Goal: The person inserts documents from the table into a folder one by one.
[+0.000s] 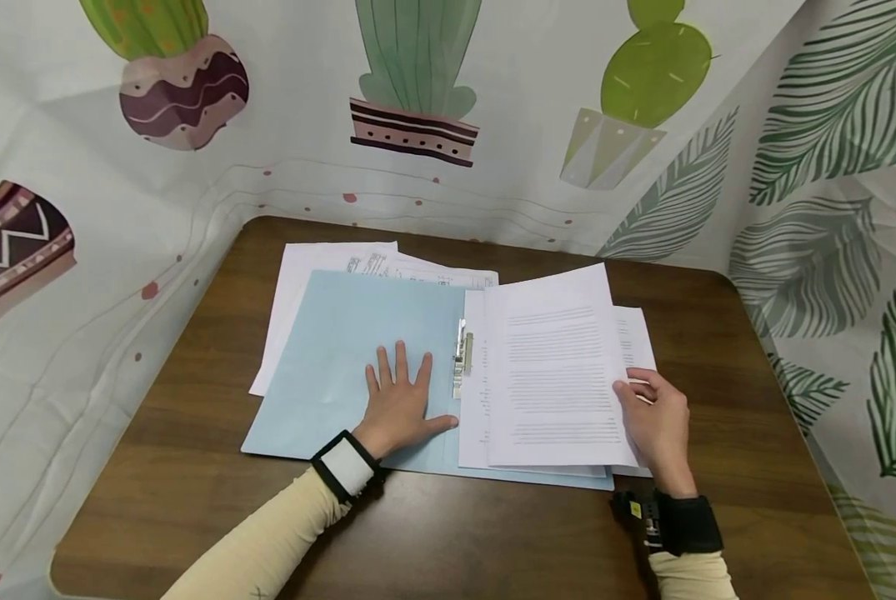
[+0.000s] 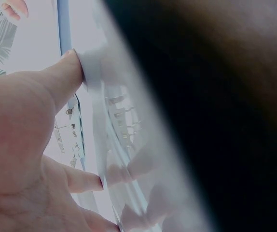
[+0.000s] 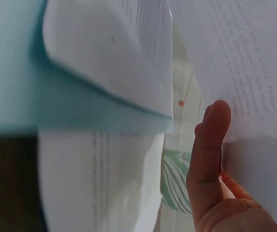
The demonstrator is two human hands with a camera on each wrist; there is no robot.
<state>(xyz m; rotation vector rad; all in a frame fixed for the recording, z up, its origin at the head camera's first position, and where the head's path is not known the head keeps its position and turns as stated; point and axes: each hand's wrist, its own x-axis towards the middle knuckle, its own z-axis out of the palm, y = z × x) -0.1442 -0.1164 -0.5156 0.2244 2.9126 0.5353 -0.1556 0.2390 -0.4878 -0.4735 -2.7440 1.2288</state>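
Note:
A light blue folder (image 1: pixel 372 312) lies spread on the table, with a metal lever clip (image 1: pixel 463 360) along its spine. My left hand (image 1: pixel 398 408) rests on the bare left cover, fingers straight and spread; its thumb reaches toward the spine below the clip. On the right half lies a stack of printed pages. My right hand (image 1: pixel 659 421) pinches the right edge of the top printed sheet (image 1: pixel 560 367), which is lifted at that side. In the right wrist view, fingers (image 3: pixel 208 150) lie against the raised sheet (image 3: pixel 259 63). Blurred dark material hides much of the left wrist view.
Loose papers (image 1: pixel 286 333) stick out from under the folder at the left and back. Another printed sheet (image 1: pixel 635 333) shows beneath its right side. The brown wooden table (image 1: pixel 432 542) meets a cactus-patterned cloth (image 1: pixel 290 183) behind it.

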